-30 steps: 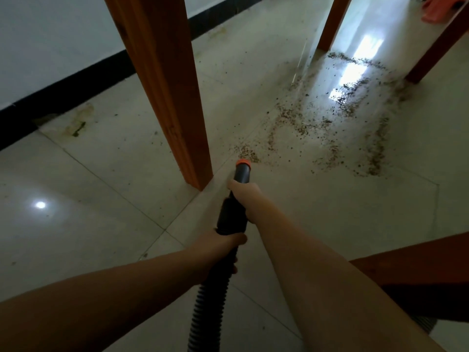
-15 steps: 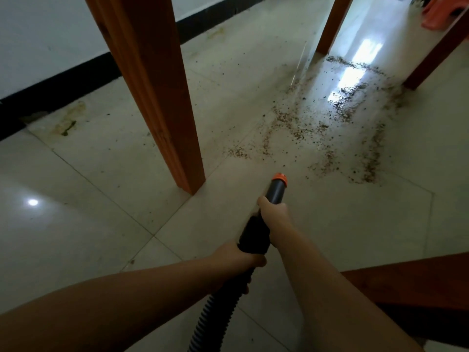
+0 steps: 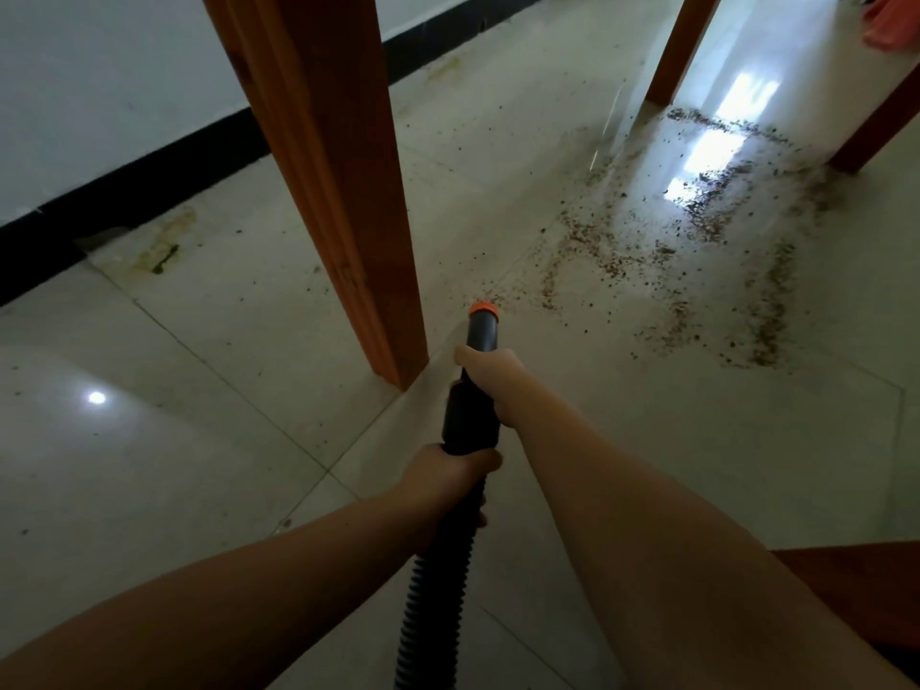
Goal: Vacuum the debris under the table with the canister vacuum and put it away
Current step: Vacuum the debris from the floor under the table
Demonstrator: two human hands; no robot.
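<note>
Pale glossy floor tiles (image 3: 647, 440) run under the table, and on them the work is being done. A black ribbed flexible vacuum hose (image 3: 433, 590) is gripped by the left hand (image 3: 448, 483), its fingers wrapped closed around the smooth black cuff where hose meets handle; further forward the right hand (image 3: 490, 376) is closed around the rigid black nozzle tube with an orange tip (image 3: 482, 327). Both forearms are stretched out nearly straight, the nozzle aimed low and forward, just beside the near orange-brown wooden table leg (image 3: 343, 191). The orange tip sits at the near edge of the scattered brown crumb-like debris (image 3: 697, 251), most of which is not yet cleared. The tube is judged light and stiff, the hose springy and prone to dragging, so holding the rigid parts suits steering.
</note>
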